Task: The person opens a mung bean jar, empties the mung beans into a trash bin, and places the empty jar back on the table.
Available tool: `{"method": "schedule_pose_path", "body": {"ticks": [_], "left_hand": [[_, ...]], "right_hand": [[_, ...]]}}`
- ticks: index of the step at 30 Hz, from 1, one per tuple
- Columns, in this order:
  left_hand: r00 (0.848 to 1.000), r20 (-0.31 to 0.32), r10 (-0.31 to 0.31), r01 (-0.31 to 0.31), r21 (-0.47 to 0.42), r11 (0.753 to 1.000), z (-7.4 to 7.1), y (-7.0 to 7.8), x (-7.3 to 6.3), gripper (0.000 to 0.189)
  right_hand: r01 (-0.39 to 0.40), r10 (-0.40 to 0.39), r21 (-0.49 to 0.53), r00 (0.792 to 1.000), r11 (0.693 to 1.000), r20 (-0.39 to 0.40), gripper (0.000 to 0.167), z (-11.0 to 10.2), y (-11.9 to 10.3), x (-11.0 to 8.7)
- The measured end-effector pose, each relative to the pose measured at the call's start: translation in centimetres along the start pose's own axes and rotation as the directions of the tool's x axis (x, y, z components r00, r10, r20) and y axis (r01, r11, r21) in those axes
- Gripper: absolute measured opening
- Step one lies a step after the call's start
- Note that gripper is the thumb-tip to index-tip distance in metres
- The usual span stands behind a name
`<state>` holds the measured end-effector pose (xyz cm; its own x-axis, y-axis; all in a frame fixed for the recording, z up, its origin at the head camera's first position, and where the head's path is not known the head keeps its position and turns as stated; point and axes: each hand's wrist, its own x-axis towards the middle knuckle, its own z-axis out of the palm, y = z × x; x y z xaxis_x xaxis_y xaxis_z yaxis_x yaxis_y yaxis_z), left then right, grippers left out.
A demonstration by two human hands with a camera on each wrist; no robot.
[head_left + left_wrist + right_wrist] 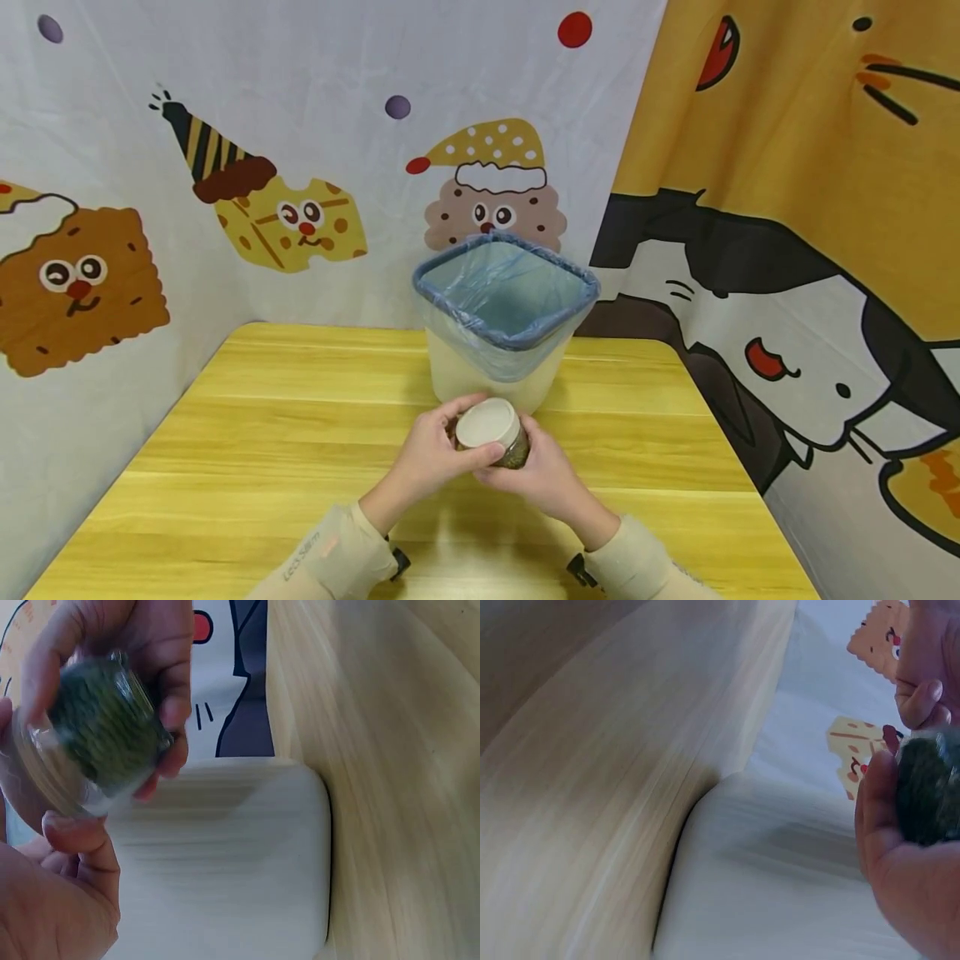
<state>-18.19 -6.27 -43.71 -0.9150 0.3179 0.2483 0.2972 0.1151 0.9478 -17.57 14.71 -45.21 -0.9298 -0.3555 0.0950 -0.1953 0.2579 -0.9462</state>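
Both hands hold a small clear jar (516, 452) with a pale, whitish lid (487, 422), low over the table in front of the bin. Dark green, dried-looking bits fill the jar (105, 724), which is tilted in the left wrist view. My left hand (429, 450) grips around the lid, its thumb across the near edge. Around the glass body curls my right hand (546, 477), its fingers along the side and bottom in the left wrist view. The right wrist view cuts off part of the jar (930, 787).
Just beyond the hands, a whitish bin (450, 379) stands upright on the wooden table (300, 417). A translucent blue bag (517, 362) lines it and folds over its rim. Behind the table hangs a cartoon-printed cloth (300, 67), with an orange section on the right.
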Motion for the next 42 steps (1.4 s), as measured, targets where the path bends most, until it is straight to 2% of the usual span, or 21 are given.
{"method": "schedule_pose_path", "body": {"ticks": [4, 7, 9, 11, 12, 14, 16, 18, 19, 20, 21, 23, 26, 27, 29, 32, 36, 39, 42], "left_hand": [[0.999, -0.042, -0.013, 0.014, 0.003, 1.0, 0.4, 0.0, 0.0, 0.066], [0.999, -0.046, -0.026, 0.026, -0.007, 1.0, 0.5, 0.0, 0.0, 0.066], [0.998, -0.041, -0.042, 0.04, -0.043, 0.998, 0.5, 0.2, 0.0, 0.067], [0.997, -0.04, -0.065, 0.06, -0.106, 0.993, 0.4, 0.3, 0.0, 0.067], [0.996, -0.042, -0.074, 0.068, -0.139, 0.988, 0.4, 0.4, 0.0, 0.067], [0.995, -0.046, -0.089, 0.079, -0.194, 0.978, 0.3, 0.7, 0.0, 0.066], [0.995, -0.053, -0.09, 0.077, -0.205, 0.976, 0.2, 0.8, -0.1, 0.066], [0.995, -0.056, -0.084, 0.072, -0.193, 0.979, 0.1, 0.9, -0.1, 0.066], [0.995, -0.057, -0.081, 0.07, -0.182, 0.981, 0.1, 1.0, -0.1, 0.066], [0.995, -0.06, -0.08, 0.069, -0.172, 0.983, 0.1, 1.0, -0.1, 0.066], [0.995, -0.066, -0.079, 0.068, -0.164, 0.984, 0.1, 1.0, -0.1, 0.066], [0.993, -0.08, -0.082, 0.069, -0.157, 0.985, 0.1, 1.0, -0.1, 0.066], [0.992, -0.099, -0.081, 0.065, -0.15, 0.986, 0.2, 1.0, 0.0, 0.066], [0.992, -0.104, -0.076, 0.06, -0.144, 0.988, 0.2, 1.0, 0.0, 0.066], [0.992, -0.107, -0.061, 0.048, -0.121, 0.991, 0.2, 1.1, 0.0, 0.067], [0.996, -0.08, -0.028, 0.021, -0.084, 0.996, 0.0, 1.3, 0.0, 0.067], [1.0, 0.003, 0.018, -0.017, -0.084, 0.996, -0.3, 1.6, -0.1, 0.067], [0.998, 0.061, 0.028, -0.022, -0.1, 0.995, -0.7, 1.8, -0.1, 0.069], [0.996, 0.082, 0.026, -0.019, -0.087, 0.996, -0.8, 1.9, -0.1, 0.07]], "right_hand": [[-0.018, 0.016, -0.052, 0.999, 0.998, -0.043, 0.082, 0.2, -0.1, 0.1], [-0.029, 0.028, 0.014, 0.999, 0.999, 0.016, 0.082, -0.2, 0.0, 0.1], [-0.027, 0.013, 0.139, 0.994, 0.99, 0.106, 0.08, -0.7, 0.3, 0.1], [-0.047, -0.02, 0.314, 0.978, 0.948, 0.207, 0.078, -1.2, 0.6, 0.1], [-0.063, -0.046, 0.404, 0.966, 0.913, 0.255, 0.076, -1.4, 0.7, 0.1], [-0.113, -0.113, 0.561, 0.929, 0.82, 0.352, 0.07, -1.8, 1.0, 0.3], [-0.167, -0.161, 0.649, 0.895, 0.742, 0.415, 0.063, -2.0, 1.2, 0.4], [-0.197, -0.196, 0.686, 0.871, 0.7, 0.45, 0.056, -2.0, 1.2, 0.4], [-0.205, -0.204, 0.693, 0.865, 0.691, 0.459, 0.054, -2.0, 1.2, 0.4], [-0.206, -0.203, 0.693, 0.864, 0.691, 0.46, 0.052, -1.9, 1.2, 0.4], [-0.195, -0.192, 0.687, 0.875, 0.7, 0.444, 0.05, -1.8, 1.1, 0.3], [-0.151, -0.161, 0.661, 0.908, 0.735, 0.386, 0.053, -1.5, 0.9, 0.2], [-0.084, -0.112, 0.604, 0.953, 0.793, 0.281, 0.068, -1.0, 0.6, 0.1], [-0.071, -0.101, 0.59, 0.962, 0.804, 0.253, 0.073, -0.8, 0.5, 0.1], [-0.048, -0.11, 0.583, 0.966, 0.811, 0.233, 0.079, -0.7, 0.5, 0.1], [-0.043, -0.154, 0.613, 0.952, 0.789, 0.266, 0.074, -0.9, 0.7, 0.0], [-0.076, -0.216, 0.662, 0.913, 0.746, 0.347, 0.059, -1.3, 0.9, -0.1], [-0.12, -0.244, 0.692, 0.882, 0.712, 0.404, 0.053, -1.5, 1.1, -0.1], [-0.145, -0.269, 0.714, 0.86, 0.685, 0.433, 0.05, -1.5, 1.1, -0.1]]}}
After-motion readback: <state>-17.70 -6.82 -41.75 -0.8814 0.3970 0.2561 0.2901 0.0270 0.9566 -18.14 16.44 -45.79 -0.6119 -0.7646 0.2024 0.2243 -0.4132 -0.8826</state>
